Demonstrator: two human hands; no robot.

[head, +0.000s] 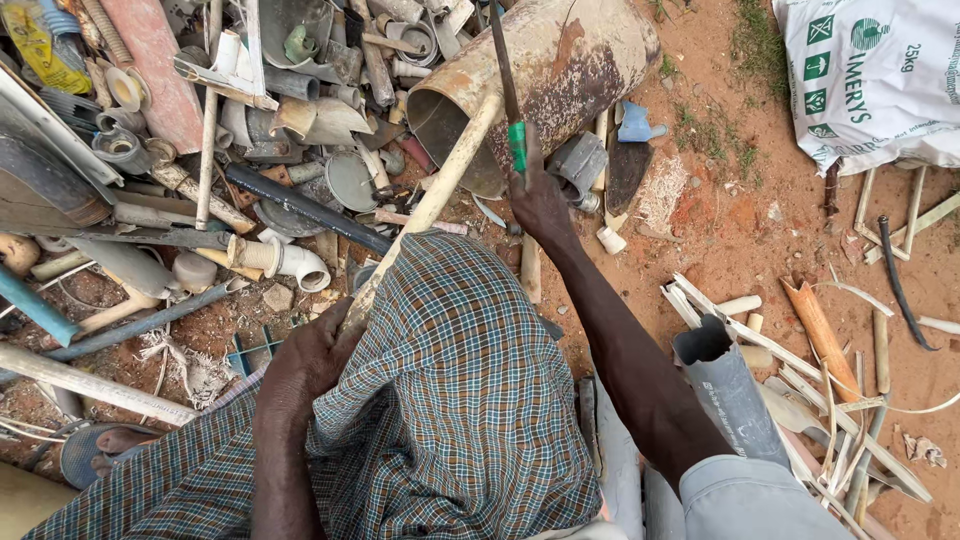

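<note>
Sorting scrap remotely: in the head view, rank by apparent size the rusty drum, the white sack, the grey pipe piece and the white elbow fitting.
1. rusty drum and white sack: similar, sack cropped, unsure.
2. grey pipe piece, nearer the camera.
3. white elbow fitting.

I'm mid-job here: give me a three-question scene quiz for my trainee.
1. True or false: the right hand holds a green-handled blade.
2. What does the left hand grip?
A) cream pipe
B) white sack
C) grey pipe piece
3. Fill in: the cream pipe's far end rests against a large rusty ___.

Key: 1 true; 2 A; 3 cylinder.
</note>
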